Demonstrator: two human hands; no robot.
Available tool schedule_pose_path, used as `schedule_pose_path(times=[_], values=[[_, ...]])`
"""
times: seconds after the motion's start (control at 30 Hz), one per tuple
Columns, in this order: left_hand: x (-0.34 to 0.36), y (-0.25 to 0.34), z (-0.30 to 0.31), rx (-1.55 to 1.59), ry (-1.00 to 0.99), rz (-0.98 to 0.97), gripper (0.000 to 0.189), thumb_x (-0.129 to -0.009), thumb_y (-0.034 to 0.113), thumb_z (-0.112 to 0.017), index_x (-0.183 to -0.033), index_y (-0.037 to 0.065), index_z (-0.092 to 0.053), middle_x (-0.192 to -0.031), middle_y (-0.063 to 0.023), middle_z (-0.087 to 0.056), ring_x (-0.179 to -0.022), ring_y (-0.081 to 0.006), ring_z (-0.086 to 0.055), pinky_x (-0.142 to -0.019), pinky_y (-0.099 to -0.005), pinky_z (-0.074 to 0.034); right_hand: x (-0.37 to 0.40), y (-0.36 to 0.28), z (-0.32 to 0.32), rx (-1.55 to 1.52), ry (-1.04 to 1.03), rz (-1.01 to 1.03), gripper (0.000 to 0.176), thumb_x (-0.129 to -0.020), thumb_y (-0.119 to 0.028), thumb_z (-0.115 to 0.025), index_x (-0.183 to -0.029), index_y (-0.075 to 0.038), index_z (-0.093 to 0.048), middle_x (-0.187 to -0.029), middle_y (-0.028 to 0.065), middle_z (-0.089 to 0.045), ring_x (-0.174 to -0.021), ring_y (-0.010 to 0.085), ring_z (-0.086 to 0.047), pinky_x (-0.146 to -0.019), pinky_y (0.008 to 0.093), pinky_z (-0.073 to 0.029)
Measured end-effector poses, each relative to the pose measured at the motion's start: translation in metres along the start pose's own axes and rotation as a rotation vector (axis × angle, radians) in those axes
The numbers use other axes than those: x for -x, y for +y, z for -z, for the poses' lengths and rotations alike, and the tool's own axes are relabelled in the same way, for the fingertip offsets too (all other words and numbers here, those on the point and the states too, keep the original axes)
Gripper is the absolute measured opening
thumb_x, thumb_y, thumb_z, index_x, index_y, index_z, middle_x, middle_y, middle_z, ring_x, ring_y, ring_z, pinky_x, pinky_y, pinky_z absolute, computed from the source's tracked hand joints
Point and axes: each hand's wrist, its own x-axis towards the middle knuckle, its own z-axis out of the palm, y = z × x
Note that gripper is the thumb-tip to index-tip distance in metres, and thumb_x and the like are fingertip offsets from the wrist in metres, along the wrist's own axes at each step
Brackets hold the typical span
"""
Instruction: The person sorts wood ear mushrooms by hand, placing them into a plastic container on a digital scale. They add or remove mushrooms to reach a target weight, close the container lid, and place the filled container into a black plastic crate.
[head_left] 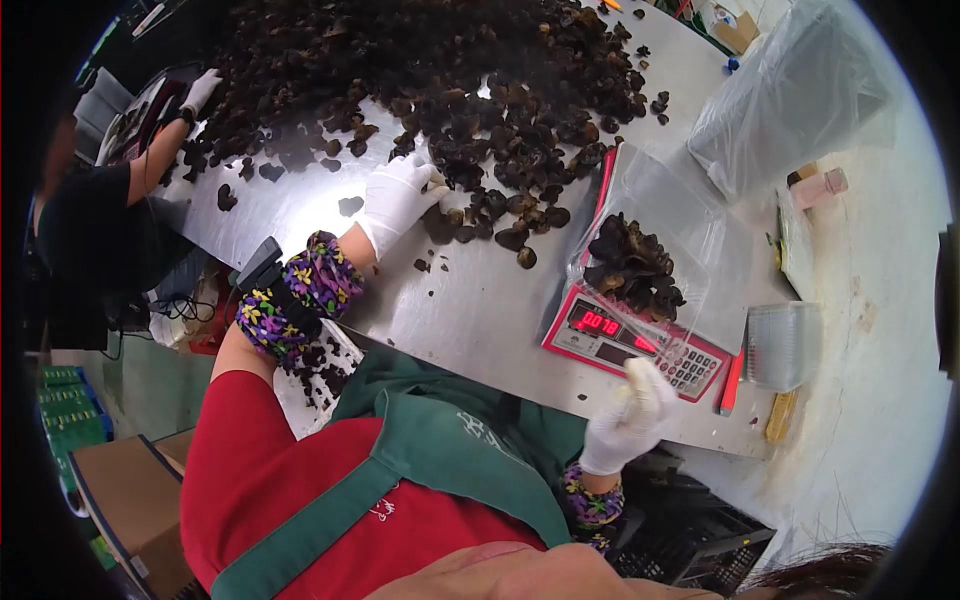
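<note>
My left hand (400,200), in a white glove, is at the near edge of a large pile of dark, curled fungus-like pieces (500,130). Its fingers are bent together against the pieces; what they grip is hidden. My right hand (632,415), also gloved, has its fingers pinched beside the front of a red and white digital scale (625,345), and anything between them is too small to name. On the scale lies an open clear plastic container (670,205) with a clump of dark pieces (632,265) in it. The red display reads 0.078.
Beyond the scale hangs a large clear plastic bag (790,110). Stacked clear containers (778,345) and a red tool (733,382) are at the table's right edge. A co-worker's gloved hand (203,90) is at the pile's left side. A black crate (690,530) stands below right.
</note>
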Motion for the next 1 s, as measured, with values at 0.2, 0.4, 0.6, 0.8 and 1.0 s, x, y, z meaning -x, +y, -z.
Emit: schedule_pose_path(times=[0.2,0.4,0.6,0.8,1.0], values=[[-0.014,0.001,-0.007,-0.011,-0.141,-0.048,0.015,-0.083,0.028,-0.070,-0.083,0.014,-0.069,-0.089,-0.0050,-0.064,-0.096,-0.0290,-0.063,-0.081,-0.0446,-0.047,0.013,-0.020,-0.050,-0.188,-0.269,0.070,0.029,-0.080,-0.003,-0.072,-0.108,-0.010,-0.072,-0.103,0.0069,-0.070,-0.085,0.0271,-0.066,-0.075,0.0386,-0.051],[0.007,0.034,0.029,0.028,0.038,-0.182,0.007,-0.085,0.020,-0.066,-0.082,0.015,-0.064,-0.088,-0.0033,-0.061,-0.092,-0.0263,-0.059,-0.081,-0.0414,-0.044,0.038,-0.028,-0.070,-0.299,-0.393,0.052,0.026,-0.081,-0.003,-0.072,-0.106,-0.011,-0.072,-0.097,0.0061,-0.070,-0.076,0.0261,-0.065,-0.065,0.0376,-0.051],[0.037,0.091,0.028,0.093,-0.086,-0.469,0.007,-0.086,0.019,-0.064,-0.086,0.012,-0.063,-0.091,-0.0050,-0.062,-0.092,-0.0238,-0.060,-0.079,-0.0386,-0.044,0.058,-0.014,-0.088,-0.336,-0.452,0.026,0.023,-0.082,-0.004,-0.071,-0.103,-0.010,-0.072,-0.092,0.0062,-0.069,-0.076,0.0267,-0.065,-0.066,0.0387,-0.052],[-0.001,0.093,-0.026,-0.147,-0.135,-0.474,0.011,-0.083,0.020,-0.067,-0.090,0.013,-0.061,-0.093,-0.0009,-0.066,-0.094,-0.0222,-0.061,-0.081,-0.0397,-0.044,0.061,-0.013,-0.091,-0.365,-0.423,-0.066,0.020,-0.083,-0.003,-0.070,-0.102,-0.009,-0.072,-0.091,0.0070,-0.069,-0.076,0.0267,-0.065,-0.066,0.0381,-0.052],[0.022,0.093,0.016,0.105,0.022,-0.440,0.013,-0.078,0.015,-0.073,-0.085,0.017,-0.062,-0.083,0.0016,-0.065,-0.088,-0.0186,-0.063,-0.087,-0.0370,-0.043,0.064,-0.013,-0.092,-0.376,-0.406,-0.060,0.020,-0.084,-0.003,-0.070,-0.103,-0.009,-0.072,-0.090,0.0075,-0.068,-0.076,0.0267,-0.065,-0.066,0.0378,-0.053]])
